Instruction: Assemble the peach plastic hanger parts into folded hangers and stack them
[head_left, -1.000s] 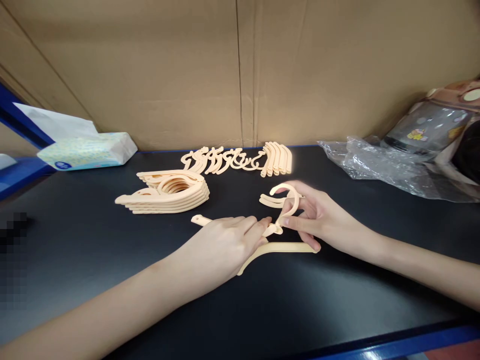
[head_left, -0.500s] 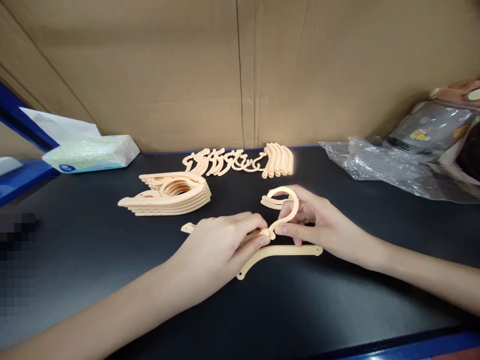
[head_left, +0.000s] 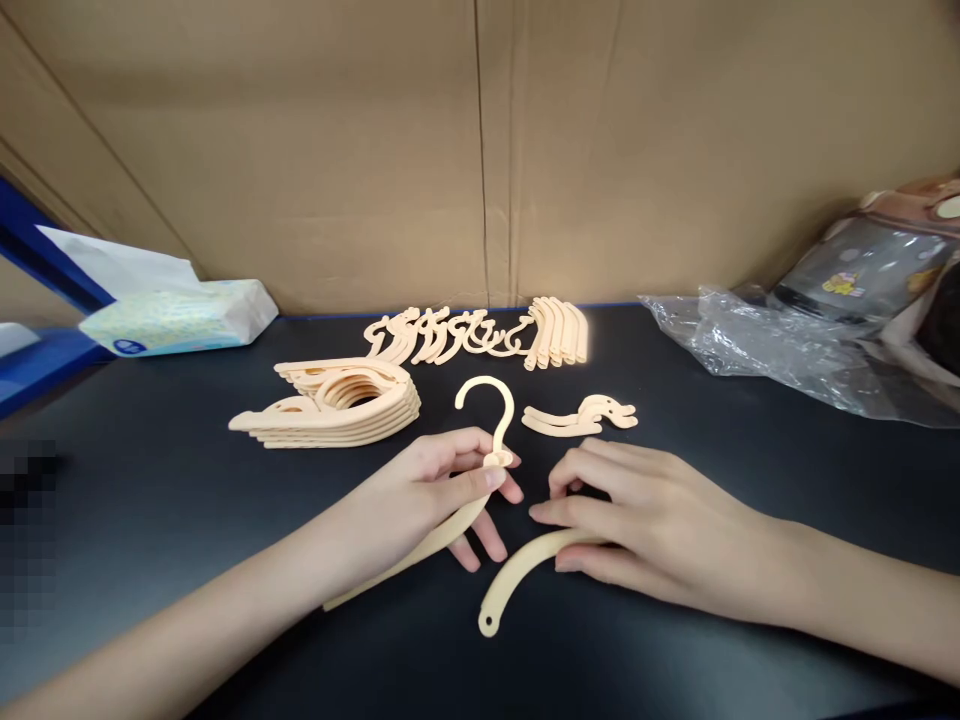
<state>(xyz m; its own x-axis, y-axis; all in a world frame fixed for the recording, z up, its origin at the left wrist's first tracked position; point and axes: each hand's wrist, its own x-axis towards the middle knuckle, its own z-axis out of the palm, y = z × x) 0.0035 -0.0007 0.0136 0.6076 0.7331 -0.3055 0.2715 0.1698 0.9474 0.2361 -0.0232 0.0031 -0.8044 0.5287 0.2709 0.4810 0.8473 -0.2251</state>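
L hand (head_left: 439, 490), frame centre, has its fingers closed in a pinch on the hook-and-arm piece (head_left: 484, 382) at its joint, while R hand (head_left: 645, 520) lays near-flat fingers on the loose hanger arm (head_left: 510, 575) on the black table (head_left: 675, 650), lower centre; risk: such a thin pinch may let the piece twist out.

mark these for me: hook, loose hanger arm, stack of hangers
hook (head_left: 484, 381): head view, top of its curve.
loose hanger arm (head_left: 514, 570): head view, middle of the bare curved stretch, left of the covering hand.
stack of hangers (head_left: 352, 425): head view, front edge of the layered pile.
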